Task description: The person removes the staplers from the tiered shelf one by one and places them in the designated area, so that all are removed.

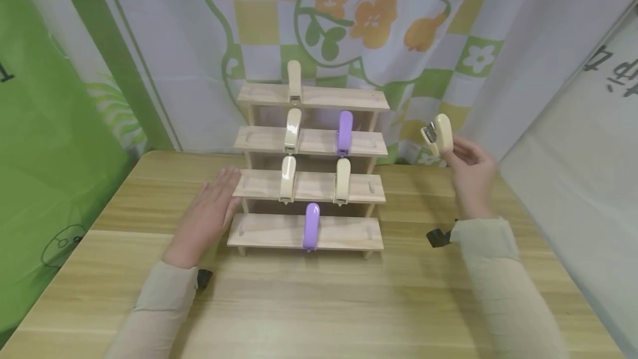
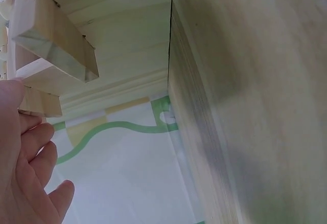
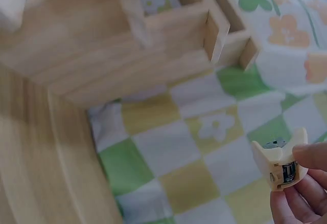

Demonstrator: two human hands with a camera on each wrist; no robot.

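My right hand point(image 1: 473, 173) pinches a cream stapler point(image 1: 443, 133) in the air, to the right of a tiered wooden rack point(image 1: 264, 231). In the right wrist view the stapler point(image 3: 281, 165) sits between thumb and fingers. On the other side, my left hand point(image 1: 211, 206) lies with straight fingers at the rack's left edge, fingertips by the second shelf from the bottom. The rack bears several staplers: a cream one point(image 1: 294, 79) on top, a cream point(image 1: 292, 131) and a purple one point(image 1: 344, 133) below, two cream ones point(image 1: 287, 179) lower, and a purple one point(image 1: 311, 226) on the bottom shelf.
The rack stands on a wood-grain table point(image 1: 299, 303). Behind it hangs a patterned curtain point(image 1: 374, 21) with checks and orange flowers. A green cloth point(image 1: 45, 126) is at the left, and a white sheet with dark writing point(image 1: 588, 143) at the right.
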